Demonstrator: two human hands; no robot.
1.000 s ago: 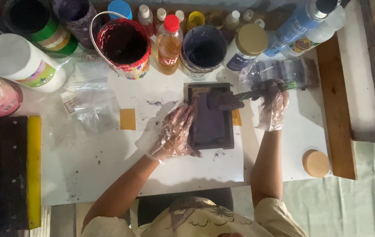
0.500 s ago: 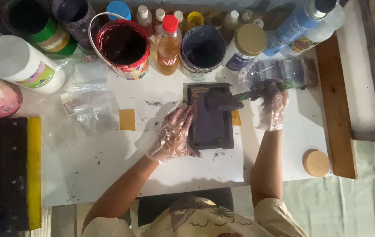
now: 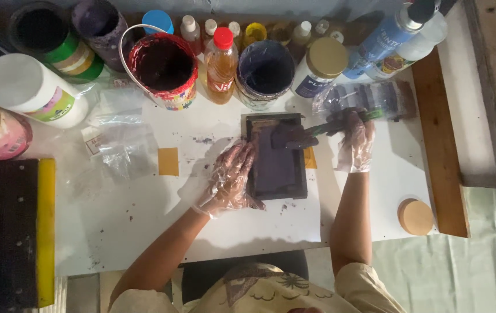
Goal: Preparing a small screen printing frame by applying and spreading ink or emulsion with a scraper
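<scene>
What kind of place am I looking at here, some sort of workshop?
Probably a small craft or screen-printing workbench. Open paint tubs and bottles crowd the back of the white table. The gloved left hand steadies a small dark frame while the gloved right hand works a brush over it.

The gloved left hand (image 3: pixel 229 181) steadies a small dark frame (image 3: pixel 277 156). At three o'clock, the gloved right hand (image 3: pixel 355 142) holds a dark scraper (image 3: pixel 294 136) on it.

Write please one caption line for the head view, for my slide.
Left hand in a clear glove steadies a small dark framed screen while the right hand holds a scraper over it, paint pots behind.
</scene>
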